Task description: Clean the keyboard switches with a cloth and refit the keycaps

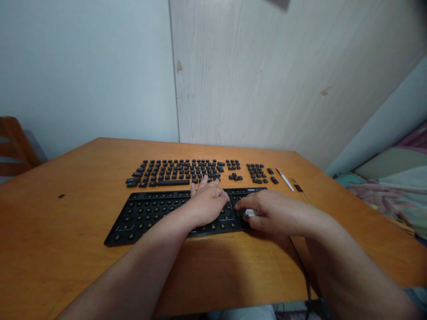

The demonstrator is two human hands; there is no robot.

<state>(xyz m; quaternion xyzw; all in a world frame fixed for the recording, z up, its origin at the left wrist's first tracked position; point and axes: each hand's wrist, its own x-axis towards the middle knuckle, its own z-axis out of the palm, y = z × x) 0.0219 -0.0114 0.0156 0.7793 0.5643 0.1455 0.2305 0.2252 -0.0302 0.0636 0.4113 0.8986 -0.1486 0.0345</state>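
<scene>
A black keyboard base [147, 215] with its keycaps taken off lies on the wooden table [66, 249]. My left hand [206, 202] rests flat on its middle, fingers stretched out, pressing it down. My right hand [267, 212] is closed on a small white wad [249, 213], perhaps a tissue or wipe, and holds it against the keyboard's right part. The removed black keycaps [176, 171] are laid out in rows on the table just behind the keyboard.
A thin white stick-like tool [284, 179] and a lone black keycap [298, 188] lie at the right of the keycaps. The keyboard's cable [300, 262] runs off the front edge. A wooden chair [13, 146] stands at the left; bedding [393, 186] at the right.
</scene>
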